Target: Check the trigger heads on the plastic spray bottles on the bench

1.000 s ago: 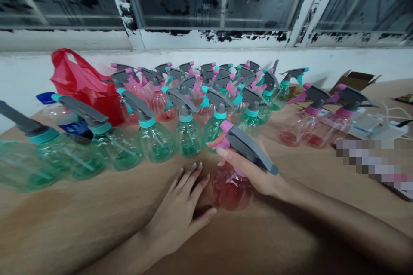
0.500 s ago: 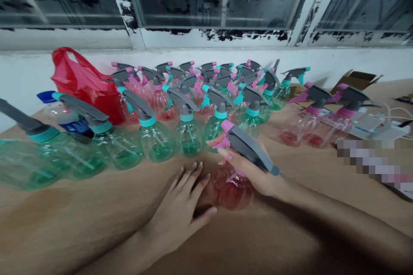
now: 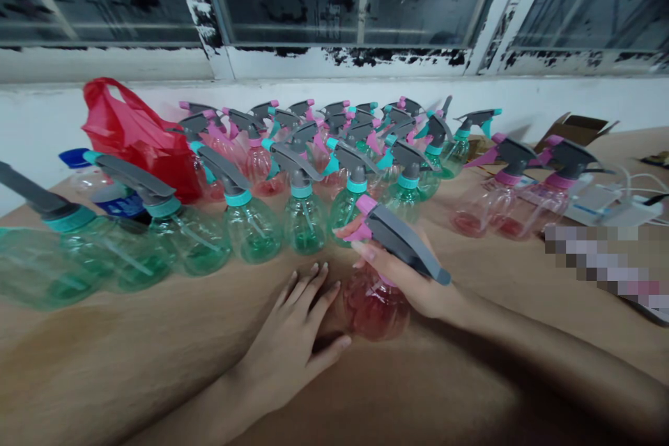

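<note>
A pink see-through spray bottle (image 3: 377, 306) with a grey and pink trigger head stands on the table in front of me. My right hand (image 3: 402, 272) is wrapped round its neck, the fingers near the pink trigger. Just left of this bottle my left hand (image 3: 300, 331) lies flat on the tabletop, fingers apart and holding nothing. Beyond both hands runs a row of green spray bottles with turquoise collars, among them a small green spray bottle (image 3: 306, 223) and a rounder green spray bottle (image 3: 254, 230).
Behind the row, many pink and green spray bottles crowd against the wall. A red plastic bag (image 3: 151, 143) and a blue-capped bottle (image 3: 112, 191) stand at left. To the right are two pink spray bottles (image 3: 473, 209), white boxes with cables (image 3: 617, 205) and a cardboard box (image 3: 575, 127).
</note>
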Motion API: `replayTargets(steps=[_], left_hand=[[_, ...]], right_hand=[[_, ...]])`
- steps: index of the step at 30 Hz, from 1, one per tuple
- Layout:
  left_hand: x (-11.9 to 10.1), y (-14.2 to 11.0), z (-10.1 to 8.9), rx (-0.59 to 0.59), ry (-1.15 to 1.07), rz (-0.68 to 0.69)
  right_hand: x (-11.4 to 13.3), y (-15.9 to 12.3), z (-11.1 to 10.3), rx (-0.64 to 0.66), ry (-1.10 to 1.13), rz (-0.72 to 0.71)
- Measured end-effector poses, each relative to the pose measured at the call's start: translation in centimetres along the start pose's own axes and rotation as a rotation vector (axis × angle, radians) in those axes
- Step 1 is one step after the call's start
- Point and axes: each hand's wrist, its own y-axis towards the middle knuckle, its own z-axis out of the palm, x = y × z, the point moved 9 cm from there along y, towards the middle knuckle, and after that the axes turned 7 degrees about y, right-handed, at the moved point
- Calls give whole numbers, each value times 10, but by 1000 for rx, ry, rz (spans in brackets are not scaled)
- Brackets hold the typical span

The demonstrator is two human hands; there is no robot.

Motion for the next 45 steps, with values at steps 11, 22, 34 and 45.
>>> replayTargets(steps=[11, 22, 34, 45], left_hand=[[0, 0, 2, 15, 2, -2], [1, 1, 2, 27, 21, 1], [0, 1, 2, 42, 20, -5], [0, 0, 2, 41, 17, -1]], right_hand=[[0, -1, 0, -7, -4, 3], [0, 0, 1, 5, 11, 13], [12, 3, -1, -17, -82, -16], [2, 1, 0, -11, -3, -8]])
